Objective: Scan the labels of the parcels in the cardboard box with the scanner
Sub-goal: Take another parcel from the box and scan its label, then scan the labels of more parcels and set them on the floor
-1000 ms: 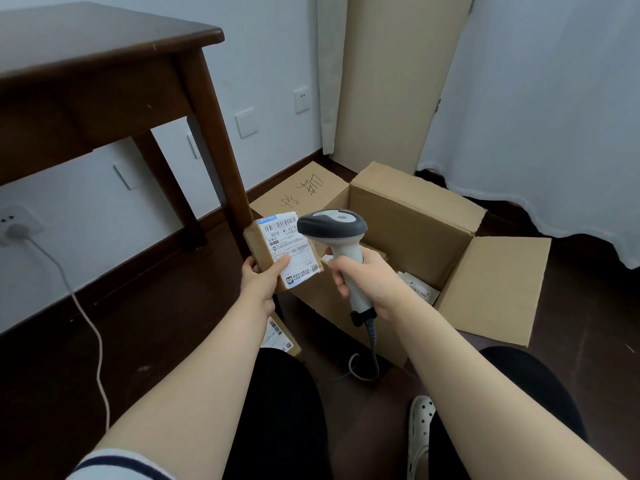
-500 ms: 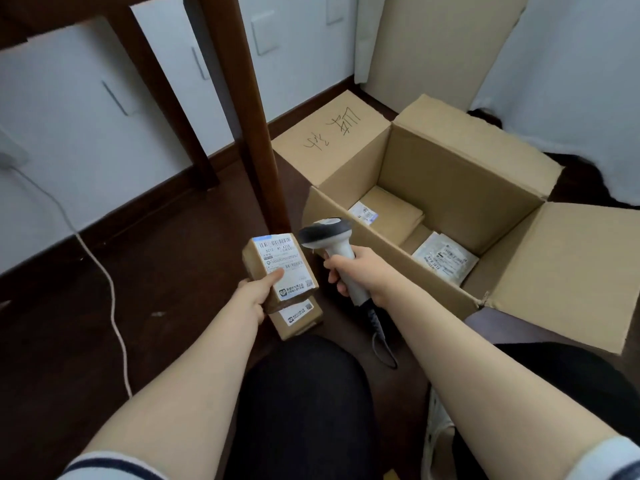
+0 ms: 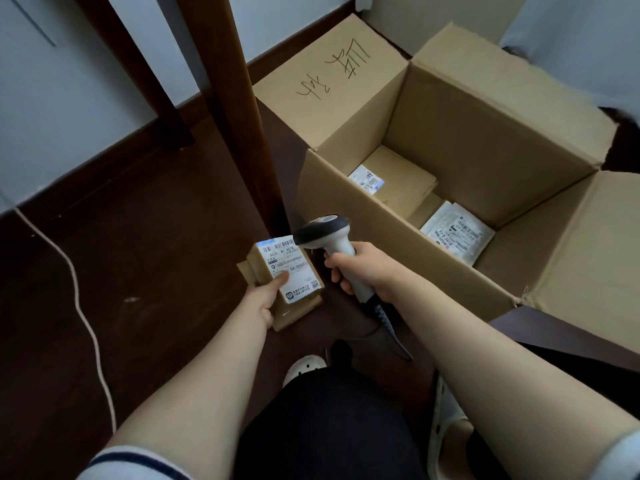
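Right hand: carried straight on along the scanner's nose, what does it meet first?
Probably the small parcel held by the left hand: the scanner in the right hand aims left at the label and overlaps the parcel's corner. Depth is unclear; it may pass above.

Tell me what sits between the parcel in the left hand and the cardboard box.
Head view: the scanner, held by the right hand, sits between the parcel and the cardboard box.

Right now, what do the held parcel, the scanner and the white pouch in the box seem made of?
Parcel: matte brown cardboard, folded edges, paper label. Scanner: likely moulded plastic, smooth pale handle, dark head. White pouch: probably plastic film; wrinkled, slightly glossy.
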